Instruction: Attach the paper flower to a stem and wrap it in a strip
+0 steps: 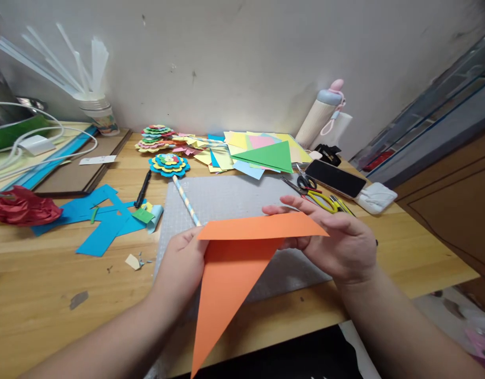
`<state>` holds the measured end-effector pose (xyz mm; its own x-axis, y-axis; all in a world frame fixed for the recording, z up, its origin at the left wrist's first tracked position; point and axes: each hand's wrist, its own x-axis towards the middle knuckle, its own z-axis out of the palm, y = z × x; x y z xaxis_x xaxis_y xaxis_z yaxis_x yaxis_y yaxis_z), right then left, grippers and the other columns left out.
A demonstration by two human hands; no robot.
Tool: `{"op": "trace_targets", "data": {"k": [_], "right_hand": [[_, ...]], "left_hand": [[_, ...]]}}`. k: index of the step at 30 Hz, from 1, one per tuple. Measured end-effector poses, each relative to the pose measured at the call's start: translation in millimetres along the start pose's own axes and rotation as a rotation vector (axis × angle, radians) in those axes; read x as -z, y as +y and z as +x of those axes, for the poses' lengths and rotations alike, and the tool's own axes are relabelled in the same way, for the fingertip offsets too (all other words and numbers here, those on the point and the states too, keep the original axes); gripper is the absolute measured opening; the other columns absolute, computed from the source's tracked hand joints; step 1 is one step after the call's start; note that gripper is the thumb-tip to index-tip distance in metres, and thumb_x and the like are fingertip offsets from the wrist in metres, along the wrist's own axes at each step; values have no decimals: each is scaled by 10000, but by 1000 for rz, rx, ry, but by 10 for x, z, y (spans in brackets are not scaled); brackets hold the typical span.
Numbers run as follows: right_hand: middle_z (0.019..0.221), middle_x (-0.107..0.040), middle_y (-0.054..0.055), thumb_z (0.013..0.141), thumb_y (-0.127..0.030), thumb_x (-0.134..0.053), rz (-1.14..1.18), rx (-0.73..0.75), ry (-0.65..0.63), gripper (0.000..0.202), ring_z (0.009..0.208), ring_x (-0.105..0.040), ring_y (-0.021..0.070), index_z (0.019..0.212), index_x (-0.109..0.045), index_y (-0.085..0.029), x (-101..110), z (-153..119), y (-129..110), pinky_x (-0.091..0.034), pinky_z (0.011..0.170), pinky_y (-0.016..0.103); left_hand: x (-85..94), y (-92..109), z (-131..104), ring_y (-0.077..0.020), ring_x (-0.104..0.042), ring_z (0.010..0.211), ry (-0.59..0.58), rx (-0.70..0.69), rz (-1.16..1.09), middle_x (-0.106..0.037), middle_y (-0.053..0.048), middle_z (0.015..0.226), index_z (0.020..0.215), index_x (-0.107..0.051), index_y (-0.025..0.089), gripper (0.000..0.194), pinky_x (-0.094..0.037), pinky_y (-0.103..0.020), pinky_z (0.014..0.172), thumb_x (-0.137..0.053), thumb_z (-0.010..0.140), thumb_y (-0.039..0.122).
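Observation:
A sheet of orange paper [234, 284] is raised in front of me, with a strip along its top folded over and a long point hanging down. My left hand [182, 263] pinches its left edge near the fold. My right hand [337, 242] is at the other end, fingers stretched and partly behind the sheet, bearing the folded strip's right corner. Beyond the paper lies a blue and yellow layered paper flower [170, 165] on a striped paper stem [186, 200]. A grey cutting mat [226, 195] is beneath my hands.
Blue paper scraps [104, 226], crumpled red paper [25, 206] and a black pen [142, 189] lie left. Coloured sheets [266, 156] and more paper flowers [153, 138] are against the wall. Scissors [305, 180], yellow-handled pliers [323, 201], a phone [336, 178] and a bottle [319, 116] are right.

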<state>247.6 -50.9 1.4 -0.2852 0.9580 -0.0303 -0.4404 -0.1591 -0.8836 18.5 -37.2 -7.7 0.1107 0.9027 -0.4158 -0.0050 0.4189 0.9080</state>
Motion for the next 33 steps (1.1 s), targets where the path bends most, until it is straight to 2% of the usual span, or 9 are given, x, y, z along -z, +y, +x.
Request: {"op": "trace_targets", "data": {"k": [4,7,11,16,21,25,27,30,33], "right_hand": [[1213,-656,67,788,-231,-615,-157,-8,16,381,1063,-623,221,1167,-598,-263,21,-10,57,-541,787,338],[1062,-712,39,817,-313,-671,-240,2,181,237,925,-666,188,1047,-659,-253,7,26,118,-543,720,285],[1048,-724,50,825,-376,-671,-228,-9,360,264,861,-686,203,1045,-672,-230,-2,72,148,-541,661,283],[969,-739,55,838,-353,-660,-154,-14,384,241,807,-691,205,1029,-687,-209,25,74,118,-540,652,286],[949,-735,52,830,-383,-656,-169,7,418,246,748,-690,218,1019,-684,-229,21,82,106,-553,666,350],[866,-729,13,748,-448,-729,-331,171,386,228,750,-680,206,914,-709,-292,14,16,17,-550,666,338],[829,-727,14,716,-494,-744,-501,313,278,226,764,-677,218,853,-731,-315,-7,-78,-76,-552,672,345],[884,-739,27,795,-449,-692,-845,563,102,159,845,-681,249,918,-750,-365,-40,-256,-210,-548,780,411],[1009,-740,33,899,-365,-577,-1195,827,82,209,997,-657,274,1038,-727,-403,29,-375,-235,-524,865,454]], "left_hand": [[5,10,14,-161,-561,501,-57,55,-28,-619,-18,563,646,-608,182,265,-384,-236,450,-597,743,429],[7,-40,14,-162,-566,552,-133,-72,44,-617,-18,604,656,-593,185,340,-405,-249,494,-558,790,496],[16,-112,6,-155,-538,614,-147,-286,270,-605,-20,653,647,-585,181,349,-400,-265,555,-497,852,450],[20,-138,-2,-168,-556,694,-186,-352,309,-641,-37,772,805,-637,187,264,-422,-282,606,-525,850,422],[-2,-132,-7,-161,-566,657,-223,-342,315,-641,-26,740,825,-643,191,184,-436,-283,580,-605,794,368],[29,-117,-47,-170,-610,654,-153,-379,279,-672,-25,726,783,-654,198,115,-477,-292,579,-641,777,312],[75,-108,-91,-162,-626,667,-78,-548,255,-683,-3,737,798,-667,228,26,-495,-283,586,-657,780,243],[151,-103,-145,-147,-650,878,-37,-926,277,-699,33,945,933,-657,303,269,-527,-272,746,-618,798,74],[182,-125,-104,-139,-606,1068,-33,-1177,480,-635,10,1171,1034,-603,297,397,-496,-284,915,-566,798,-20]]}}
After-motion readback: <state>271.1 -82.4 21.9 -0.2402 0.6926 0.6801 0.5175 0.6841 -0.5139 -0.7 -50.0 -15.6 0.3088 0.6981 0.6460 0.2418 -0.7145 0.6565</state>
